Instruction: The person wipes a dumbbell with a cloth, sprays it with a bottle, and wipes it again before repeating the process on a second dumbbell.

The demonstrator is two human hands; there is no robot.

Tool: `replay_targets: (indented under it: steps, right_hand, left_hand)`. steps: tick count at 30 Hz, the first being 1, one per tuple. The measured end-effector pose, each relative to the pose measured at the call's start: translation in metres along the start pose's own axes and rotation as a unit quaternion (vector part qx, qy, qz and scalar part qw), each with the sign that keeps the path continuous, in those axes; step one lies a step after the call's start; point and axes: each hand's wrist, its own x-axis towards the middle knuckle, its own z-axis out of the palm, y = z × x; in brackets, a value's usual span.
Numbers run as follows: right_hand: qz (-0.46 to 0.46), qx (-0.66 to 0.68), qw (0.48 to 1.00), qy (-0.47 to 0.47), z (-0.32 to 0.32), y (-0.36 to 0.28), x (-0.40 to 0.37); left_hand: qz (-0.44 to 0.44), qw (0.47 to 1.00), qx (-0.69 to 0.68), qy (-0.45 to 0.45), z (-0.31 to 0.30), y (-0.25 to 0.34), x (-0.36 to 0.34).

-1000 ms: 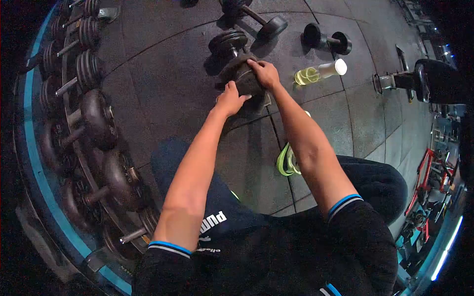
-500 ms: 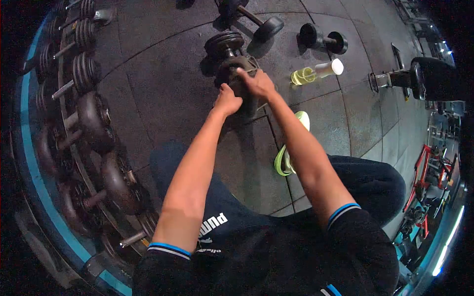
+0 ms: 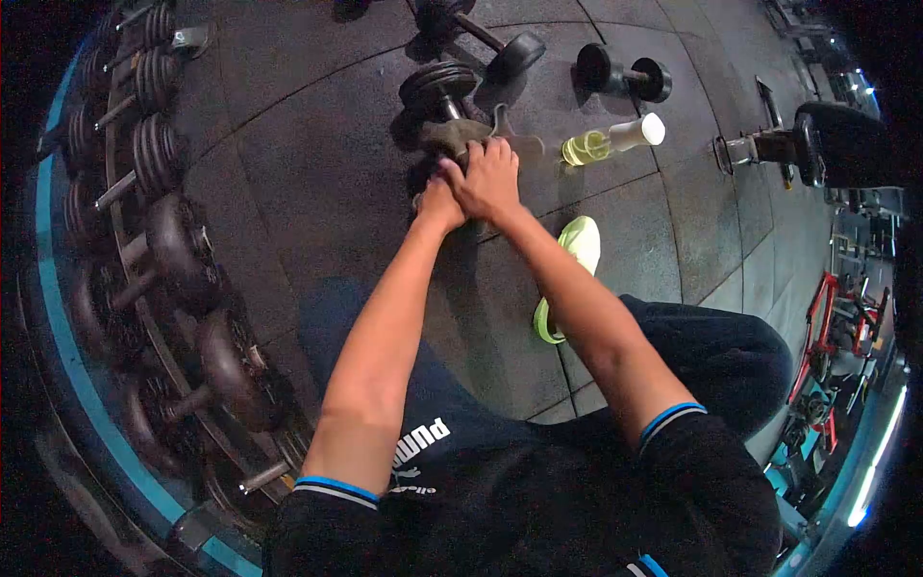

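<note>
Dumbbell flat on the rubber floor, far centre of the scene, just beyond both hands. Long axis far-to-near, leaning slightly right toward the near end. Far plate stack in full view and pointing away; near end buried under a cloth and the 2 hands. Cloth draped over the handle and near plates, 1 corner spread to the right on the floor.

Right hand on top of the cloth, fingers folded down and clamped on the fabric against the dumbbell's near end. Left hand touching the right one on its left side and partly tucked beneath it. Fingers hidden, so wide or narrow grip impossible to tell.

Bottle on its side just right of the cloth, white cap to the right, base toward the dumbbell. Yellow-green liquid in the base half, remainder clear.

Surroundings: 2 more loose dumbbells on the floor, a long one farther off behind the covered dumbbell and a short one to the far right, both apart from it. Rack loaded with dumbbells along the left edge, well apart. Yellow-green shoe near and right of the hands, beside the right forearm. Bench at the far right. Only the cloth between right hand and dumbbell.
</note>
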Motion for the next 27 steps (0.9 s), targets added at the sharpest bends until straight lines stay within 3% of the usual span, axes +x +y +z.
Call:
replay_targets:
  steps: [3,5,7,9,12,14,16,19,21,23,24,25,26,27]
  right_hand:
    - [0.179,0.103,0.941,-0.269,-0.008,0.025,0.054]
    - [0.208,0.081,0.914,-0.338,-0.008,0.036,0.076]
    - [0.220,0.135,0.864,-0.433,0.017,0.050,0.094]
    - [0.171,0.203,0.798,-0.541,0.033,0.058,0.100]
    - [0.088,0.176,0.767,-0.610,0.057,0.060,0.109]
    - [0.099,0.169,0.727,-0.658,0.065,0.065,0.114]
    - [0.172,0.206,0.631,-0.728,-0.009,0.033,0.121]
    - [0.126,0.256,0.642,-0.712,0.024,0.046,0.117]
    - [0.114,0.189,0.730,-0.646,0.010,0.039,0.112]
    - [0.000,0.086,0.820,-0.566,-0.014,0.021,0.107]
    - [0.005,0.023,0.863,-0.504,-0.019,0.011,0.090]
    - [0.009,-0.040,0.899,-0.436,-0.024,-0.001,0.069]
    - [-0.027,-0.103,0.932,-0.348,-0.020,-0.006,0.046]
    - [-0.046,-0.069,0.958,-0.273,-0.022,-0.008,0.028]
  left_hand:
    - [-0.054,0.999,-0.002,0.005,0.005,0.004,0.004]
    - [-0.060,0.998,-0.014,0.006,0.005,0.008,0.005]
    - [-0.083,0.996,-0.031,-0.003,0.005,0.008,0.005]
    - [-0.108,0.993,-0.050,-0.007,0.001,0.010,0.008]
    - [-0.108,0.987,-0.112,-0.047,-0.012,0.006,0.009]
    - [-0.122,0.984,-0.101,-0.079,-0.021,0.004,0.011]
    - [-0.126,0.983,-0.095,-0.091,-0.025,0.002,0.012]
    - [-0.120,0.984,-0.099,-0.085,-0.026,0.001,0.018]
    - [-0.118,0.983,-0.102,-0.093,-0.022,-0.003,0.024]
    - [-0.125,0.972,-0.097,-0.176,-0.037,0.001,0.029]
    - [-0.133,0.962,-0.099,-0.215,-0.043,-0.002,0.027]
    - [-0.014,0.991,-0.104,-0.085,-0.021,-0.027,0.023]
    - [0.024,0.990,-0.130,-0.058,-0.014,-0.040,0.023]
    - [0.042,0.984,-0.166,-0.056,-0.012,-0.046,0.023]
